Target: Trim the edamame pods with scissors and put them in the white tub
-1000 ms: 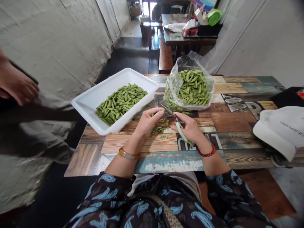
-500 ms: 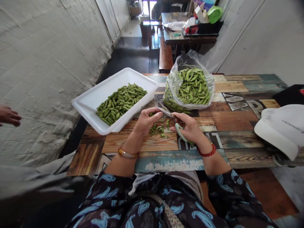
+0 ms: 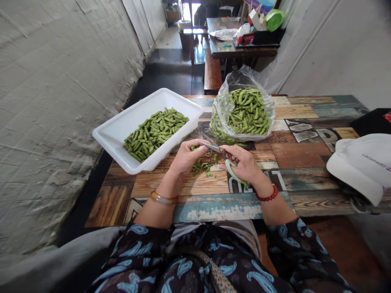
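My right hand (image 3: 244, 162) is closed around scissors (image 3: 233, 173) with pale green handles, their blades pointing left and nearly together. The blade tips meet the fingertips of my left hand (image 3: 186, 156), which pinches a green edamame pod (image 3: 193, 148), mostly hidden by the fingers. Below both hands, small green trimmings (image 3: 201, 166) and a pod piece (image 3: 215, 158) lie on the table. Beyond my left hand stands a white plastic tub (image 3: 113, 134) holding many pods (image 3: 155, 132). Past my right hand, a clear plastic bag (image 3: 221, 103) is open and full of pods (image 3: 249, 110).
The patchwork wood table (image 3: 299, 154) carries a white cap (image 3: 357, 162) at the right. A dark item (image 3: 368, 122) lies behind it. Farther off are a bench (image 3: 213, 73) and another table (image 3: 220, 49) with a green bowl (image 3: 275, 19). A wall (image 3: 61, 81) runs along the left.
The scissor blades, spread apart before, have come together at my left fingertips. Another person's hand at the far left has gone out of view.
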The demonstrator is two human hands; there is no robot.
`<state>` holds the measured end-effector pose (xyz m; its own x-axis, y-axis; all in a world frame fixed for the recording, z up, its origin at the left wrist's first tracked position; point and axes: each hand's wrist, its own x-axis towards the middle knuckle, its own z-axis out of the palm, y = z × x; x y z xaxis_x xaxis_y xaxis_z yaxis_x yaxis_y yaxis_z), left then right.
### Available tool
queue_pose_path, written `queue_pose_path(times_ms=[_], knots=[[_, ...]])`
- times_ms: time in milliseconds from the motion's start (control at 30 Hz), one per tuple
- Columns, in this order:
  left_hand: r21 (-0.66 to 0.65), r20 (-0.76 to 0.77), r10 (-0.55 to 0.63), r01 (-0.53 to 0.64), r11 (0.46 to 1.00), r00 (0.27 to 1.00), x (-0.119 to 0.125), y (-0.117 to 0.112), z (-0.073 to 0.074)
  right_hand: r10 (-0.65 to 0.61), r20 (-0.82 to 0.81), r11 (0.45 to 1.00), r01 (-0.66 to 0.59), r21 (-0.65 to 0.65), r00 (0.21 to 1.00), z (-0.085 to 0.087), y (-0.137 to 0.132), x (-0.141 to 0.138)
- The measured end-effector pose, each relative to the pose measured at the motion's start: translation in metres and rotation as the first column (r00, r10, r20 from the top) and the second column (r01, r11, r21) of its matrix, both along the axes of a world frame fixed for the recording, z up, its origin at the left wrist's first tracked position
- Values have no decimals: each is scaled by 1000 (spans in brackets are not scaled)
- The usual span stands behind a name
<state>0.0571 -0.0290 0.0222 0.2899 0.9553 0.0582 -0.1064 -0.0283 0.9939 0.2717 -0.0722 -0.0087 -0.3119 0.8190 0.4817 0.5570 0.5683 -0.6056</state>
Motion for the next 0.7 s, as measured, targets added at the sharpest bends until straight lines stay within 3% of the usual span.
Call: queue_pose_path(times_ms=[300,533,633,700], knots=[[-13,-8,-50,50,999,999,-2,0,-3,10,-2,1000,-10,7,1000,-3,0,0],[79,-95,-137,145,986,986,0,-1,-1,-47,15,998,47,39,999,-9,0,2],[82,-165,-174,189,979,971,2,-2,-1,-98,-24,995,98,-2,995,-11,2,1],[29,-143,-134,139,990,981,4,-2,-2,-160,-85,985,154,-76,983,-11,2,0]])
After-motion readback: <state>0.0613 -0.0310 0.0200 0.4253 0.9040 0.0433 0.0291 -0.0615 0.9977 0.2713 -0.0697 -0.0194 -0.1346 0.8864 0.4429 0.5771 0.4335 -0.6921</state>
